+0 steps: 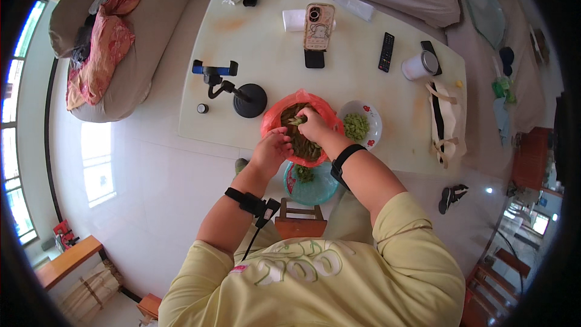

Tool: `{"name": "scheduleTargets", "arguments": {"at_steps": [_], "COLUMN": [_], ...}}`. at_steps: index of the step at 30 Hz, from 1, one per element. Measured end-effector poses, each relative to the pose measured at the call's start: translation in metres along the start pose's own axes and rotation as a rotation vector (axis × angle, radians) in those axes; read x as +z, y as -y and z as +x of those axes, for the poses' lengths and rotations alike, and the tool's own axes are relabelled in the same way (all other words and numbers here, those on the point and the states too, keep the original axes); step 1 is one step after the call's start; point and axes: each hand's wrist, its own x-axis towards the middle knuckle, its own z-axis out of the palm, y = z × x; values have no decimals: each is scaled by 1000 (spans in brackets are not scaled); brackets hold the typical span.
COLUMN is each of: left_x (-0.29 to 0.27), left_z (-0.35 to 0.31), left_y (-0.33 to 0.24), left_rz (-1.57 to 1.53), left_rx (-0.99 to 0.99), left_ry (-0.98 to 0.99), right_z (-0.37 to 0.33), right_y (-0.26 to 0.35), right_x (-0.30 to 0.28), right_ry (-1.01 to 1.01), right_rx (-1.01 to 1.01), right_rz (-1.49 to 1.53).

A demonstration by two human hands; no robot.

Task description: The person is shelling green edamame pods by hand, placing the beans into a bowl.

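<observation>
A red plastic bag (pixel 334 120) lies open at the table's near edge, filled with brownish-green bean pods (pixel 305 148). Over it, my right hand (pixel 312 125) is closed on one or more green bean pods (pixel 296 120). My left hand (pixel 273 149) rests by the bag's left rim, fingers loosely curled and apart, with nothing visible in them. Just right of the bag stands a white bowl (pixel 376 122) with red flower marks, holding light green shelled beans (pixel 356 126). Below the table edge, a teal basin (pixel 321 191) contains some green pod shells (pixel 304 174).
A phone stand (pixel 250 100) with a round black base is left of the bag. Farther back lie a phone in a patterned case (pixel 319 27) and a black remote (pixel 386 52). A white can (pixel 419 65) and a cream tote bag (pixel 446 122) are at the right. A wooden stool (pixel 300 226) stands before me.
</observation>
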Motion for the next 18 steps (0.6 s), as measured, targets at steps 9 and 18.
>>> {"name": "scheduleTargets", "arguments": {"at_steps": [9,18], "left_x": [50,139], "left_z": [-20,-96], "left_y": [-8,24], "left_rz": [-176,-388], "left_rx": [-42,179], "left_ry": [-124,477], "right_z": [-59,-175], "right_y": [53,118], "right_x": [-32,-101], "right_ry": [12,-215], "right_rx": [-344,-882], "right_rz": [88,-253]}}
